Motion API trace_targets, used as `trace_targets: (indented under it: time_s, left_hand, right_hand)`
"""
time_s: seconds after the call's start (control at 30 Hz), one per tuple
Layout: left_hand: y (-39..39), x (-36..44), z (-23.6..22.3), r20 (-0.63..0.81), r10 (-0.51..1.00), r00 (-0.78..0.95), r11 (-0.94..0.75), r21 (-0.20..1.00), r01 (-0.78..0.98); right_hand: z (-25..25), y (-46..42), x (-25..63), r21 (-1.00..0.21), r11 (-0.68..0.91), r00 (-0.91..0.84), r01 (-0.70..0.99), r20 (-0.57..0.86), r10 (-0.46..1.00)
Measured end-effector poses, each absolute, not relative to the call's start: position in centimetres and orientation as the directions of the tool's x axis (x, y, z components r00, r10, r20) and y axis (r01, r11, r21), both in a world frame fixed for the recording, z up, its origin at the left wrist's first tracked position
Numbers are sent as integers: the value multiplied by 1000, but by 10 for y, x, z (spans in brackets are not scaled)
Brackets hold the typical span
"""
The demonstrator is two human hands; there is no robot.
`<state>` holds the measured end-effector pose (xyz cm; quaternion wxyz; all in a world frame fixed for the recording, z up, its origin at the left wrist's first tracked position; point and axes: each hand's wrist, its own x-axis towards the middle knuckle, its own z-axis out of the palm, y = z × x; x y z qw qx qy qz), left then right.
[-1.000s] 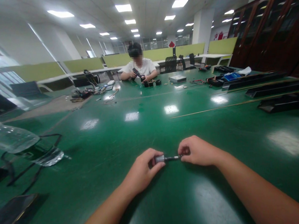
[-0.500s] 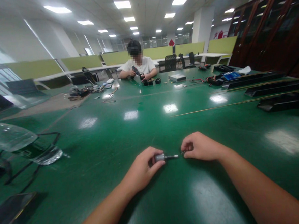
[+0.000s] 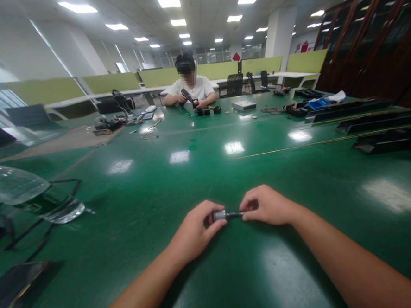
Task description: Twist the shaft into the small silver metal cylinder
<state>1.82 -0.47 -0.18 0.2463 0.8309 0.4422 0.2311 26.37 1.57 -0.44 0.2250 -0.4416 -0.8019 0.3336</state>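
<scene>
In the lower middle of the head view, my left hand (image 3: 199, 222) is closed around a short grey cylinder with a thin dark shaft (image 3: 219, 215). The shaft points right and lies level, low over the table. My right hand (image 3: 266, 205) pinches at the shaft's far tip with thumb and fingers. A small metal piece is in that pinch, mostly hidden by the fingertips, and I cannot tell whether it sits on the shaft.
On the green table (image 3: 179, 188), a water bottle (image 3: 30, 195) lies at left above a phone-like dark slab (image 3: 17, 293). Black channels (image 3: 385, 140) and thin rods (image 3: 295, 147) are at right. A person (image 3: 191, 90) across the table holds a dark tool.
My right hand has moved left, bringing its small metal piece to the tip of the shaft. My left hand and the grey cylinder have stayed in place.
</scene>
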Motion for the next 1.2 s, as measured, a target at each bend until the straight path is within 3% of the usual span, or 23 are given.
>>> trace_targets:
  time_s: [0.17, 0.37, 1.2]
  left_hand:
    - [-4, 17, -3, 236, 839, 491, -521, 612, 596]
    - [-4, 15, -4, 199, 867, 457, -475, 605, 638]
    - [-3, 19, -7, 188, 880, 436, -450, 619, 644]
  right_hand:
    - [-19, 20, 237, -776, 403, -466, 486, 160, 870]
    - [-27, 22, 218, -741, 459, -449, 490, 236, 861]
    - [-24, 21, 229, -642, 613, -532, 461, 353, 770]
